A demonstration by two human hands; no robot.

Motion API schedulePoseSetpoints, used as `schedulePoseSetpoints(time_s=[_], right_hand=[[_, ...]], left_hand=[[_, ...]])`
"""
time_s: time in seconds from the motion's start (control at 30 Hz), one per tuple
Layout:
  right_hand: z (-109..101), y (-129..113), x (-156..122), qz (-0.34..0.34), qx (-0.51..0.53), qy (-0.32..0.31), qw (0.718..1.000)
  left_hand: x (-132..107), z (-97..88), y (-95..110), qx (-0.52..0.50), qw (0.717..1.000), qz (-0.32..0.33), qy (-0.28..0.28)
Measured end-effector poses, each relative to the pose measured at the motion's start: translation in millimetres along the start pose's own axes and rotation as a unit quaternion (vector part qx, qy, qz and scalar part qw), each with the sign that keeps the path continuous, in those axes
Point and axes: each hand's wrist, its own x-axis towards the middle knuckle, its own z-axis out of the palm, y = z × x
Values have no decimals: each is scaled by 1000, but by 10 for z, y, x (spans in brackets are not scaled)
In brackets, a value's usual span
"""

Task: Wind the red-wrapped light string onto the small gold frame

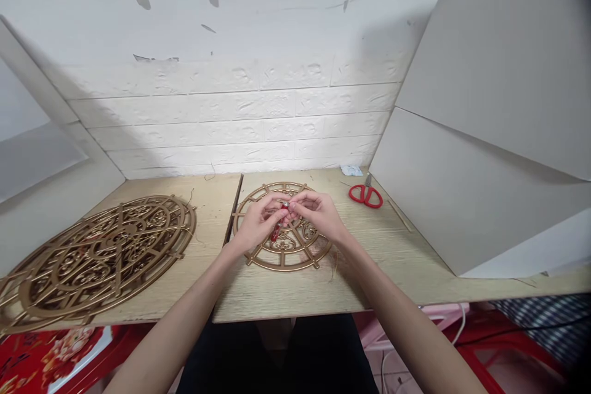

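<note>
We note a pale brick-patterned wall (277,111), its surface marked higher up by grey patches, behind a wooden worktop (406,265) divided by a dark gap. A large white panel (489,86) stands at the right side; a smaller white panel (95,138) stands at the left. On the left section we record overlapping gold openwork frames (119,258). One round gold frame (283,246) lies flat on the right section, beneath both hands. We find the left hand (258,223) curled, thumb and fingers pinching a slim red piece (276,233) with a bright upper end. This piece is held slantwise above the round frame, near its middle. The right hand (321,215) is curled likewise, its fingertips drawn in at the bright end; we cannot tell whether they grip it. Red-handled scissors (367,189) lie well apart from the hands, near the right panel, with a thin stick (399,215) beside them. A small pale blue packet (351,170) lies near the wall.
</note>
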Motion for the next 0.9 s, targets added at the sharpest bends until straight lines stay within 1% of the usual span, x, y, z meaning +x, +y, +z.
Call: schedulePoseSetpoints(time_s=[0.17,0.3,0.4,0.47,0.57,0.63,0.73,0.8,0.9], right_hand=[[-11,29,1,3,-4,0,1000],[-21,77,9,5,2,-14,1000],[-33,74,15,2,-3,-21,1000],[-57,51,22,-13,-26,-6,1000],[-133,25,41,-33,-71,50,996],[-207,33,58,-26,-91,83,992],[-323,69,81,-5,-118,107,987],[-389,80,87,3,-126,123,984],[-457,57,74,1,-143,145,979]], left_hand=[[-8,6,-1,-4,1000,-5,0],[-12,8,-1,-4,1000,-11,-5],[-8,9,20,-10,1000,-17,5],[0,-3,37,-18,999,-18,28],[19,-54,49,-47,995,-19,88],[34,-106,47,-64,989,-20,131],[59,-182,33,-74,979,-24,186],[74,-214,22,-83,973,-31,214],[92,-230,5,-92,965,-41,240]])
